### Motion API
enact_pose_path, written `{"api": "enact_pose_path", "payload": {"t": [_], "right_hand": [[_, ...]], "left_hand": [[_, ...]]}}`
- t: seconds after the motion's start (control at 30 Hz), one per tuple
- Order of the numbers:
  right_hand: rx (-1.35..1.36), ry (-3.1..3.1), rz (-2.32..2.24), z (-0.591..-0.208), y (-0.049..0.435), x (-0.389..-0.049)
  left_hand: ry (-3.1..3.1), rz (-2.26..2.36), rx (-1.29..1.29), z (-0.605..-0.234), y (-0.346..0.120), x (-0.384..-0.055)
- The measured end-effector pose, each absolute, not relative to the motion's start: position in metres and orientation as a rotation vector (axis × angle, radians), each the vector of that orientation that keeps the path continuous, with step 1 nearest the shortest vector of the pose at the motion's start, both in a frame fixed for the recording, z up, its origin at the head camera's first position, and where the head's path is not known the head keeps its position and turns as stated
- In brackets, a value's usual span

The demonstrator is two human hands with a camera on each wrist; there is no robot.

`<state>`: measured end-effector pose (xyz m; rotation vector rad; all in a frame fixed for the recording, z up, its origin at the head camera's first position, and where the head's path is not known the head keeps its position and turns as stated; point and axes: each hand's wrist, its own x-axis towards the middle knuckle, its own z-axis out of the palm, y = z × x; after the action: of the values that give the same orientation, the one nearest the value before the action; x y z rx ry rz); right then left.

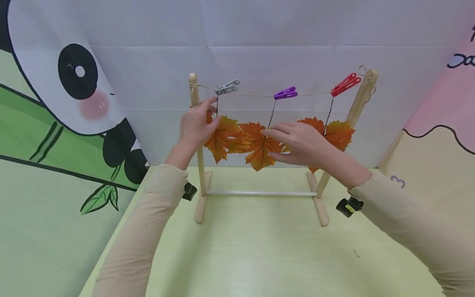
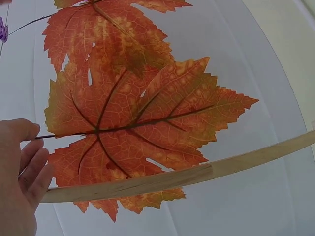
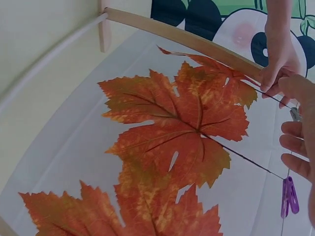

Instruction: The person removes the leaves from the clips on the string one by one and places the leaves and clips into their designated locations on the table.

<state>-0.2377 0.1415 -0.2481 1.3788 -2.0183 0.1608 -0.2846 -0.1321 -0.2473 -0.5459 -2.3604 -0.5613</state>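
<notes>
An orange maple leaf (image 2: 162, 118) hangs at the left by its dark stem below a grey clothespin (image 1: 227, 88). My left hand (image 1: 196, 123) is beside that stem, thumb and index finger apart in the head view; whether a fingertip touches it I cannot tell. A second maple leaf (image 3: 197, 125) hangs in the middle from a purple clothespin (image 1: 285, 93). My right hand (image 1: 300, 142) is in front of it with thumb and fingers spread apart, partly covering it in the head view. A third maple leaf (image 1: 339, 134) hangs at the right under a red clothespin (image 1: 345, 84), partly hidden by the right hand.
The clothespins sit on a thin string (image 1: 252, 95) tied between two wooden posts (image 1: 360, 101). A white rod (image 1: 259, 193) joins the stand's wooden feet (image 1: 320, 212) on the pale table (image 1: 245, 255). A white backdrop with cartoon figures stands behind.
</notes>
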Motion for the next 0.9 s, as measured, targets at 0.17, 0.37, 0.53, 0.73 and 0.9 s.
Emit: {"api": "enact_pose_path", "payload": {"t": [0.17,0.37,0.53,0.73,0.9], "right_hand": [[1.366,-2.006,0.219,-0.235,0.123,-0.243],[1.331,-2.01,0.327,-0.218,0.11,-0.251],[1.259,-2.016,0.383,-0.203,0.102,-0.259],[1.159,-2.058,0.419,-0.188,0.093,-0.268],[1.102,-2.104,0.475,-0.182,0.088,-0.275]], "left_hand": [[-2.339,-0.546,-0.532,-0.248,-0.131,-0.285],[-2.351,-0.554,-0.489,-0.249,-0.128,-0.285],[-2.361,-0.572,-0.469,-0.249,-0.126,-0.285],[-2.341,-0.591,-0.464,-0.249,-0.126,-0.285],[-2.33,-0.608,-0.46,-0.249,-0.125,-0.285]]}}
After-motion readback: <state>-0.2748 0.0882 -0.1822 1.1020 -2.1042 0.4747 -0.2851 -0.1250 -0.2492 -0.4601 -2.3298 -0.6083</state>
